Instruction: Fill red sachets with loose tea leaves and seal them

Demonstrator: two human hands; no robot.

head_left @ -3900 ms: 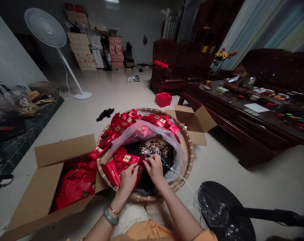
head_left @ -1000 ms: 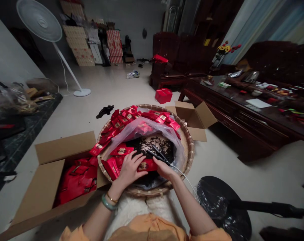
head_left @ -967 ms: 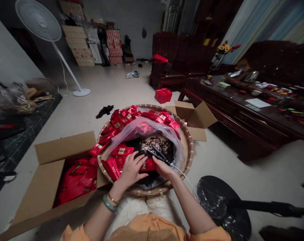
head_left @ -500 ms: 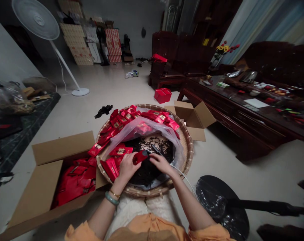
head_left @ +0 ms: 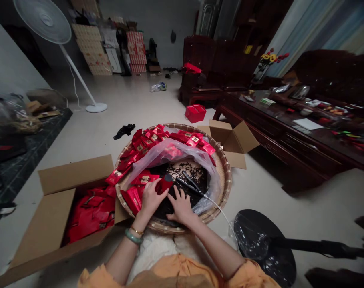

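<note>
My left hand (head_left: 151,199) is closed around a small red pouch (head_left: 164,183), which it holds upright over the basket, with a dark opening at the top. Close beside it, my right hand (head_left: 182,205) has its fingers spread low over dark loose strips like tea leaves (head_left: 162,210), which lie on a clear plastic sheet (head_left: 212,176). A hair straightener (head_left: 190,183) with a white cord rests on the strips, its two arms apart. Round the sheet, several red packets (head_left: 145,178) with pale labels fill the left and far sides of the woven basket (head_left: 228,172).
An open carton (head_left: 54,220) of red pouches stands left of the basket, and another open carton (head_left: 234,140) touches its far right. Nearby are a black round base (head_left: 264,240), a white fan (head_left: 96,107), a red box (head_left: 195,113) and a dark wooden table (head_left: 260,124).
My right hand has left the straightener and pouch and moved down and left, its fingers spreading over the strips. The straightener now lies fully in view. My left hand tips the pouch more upright.
</note>
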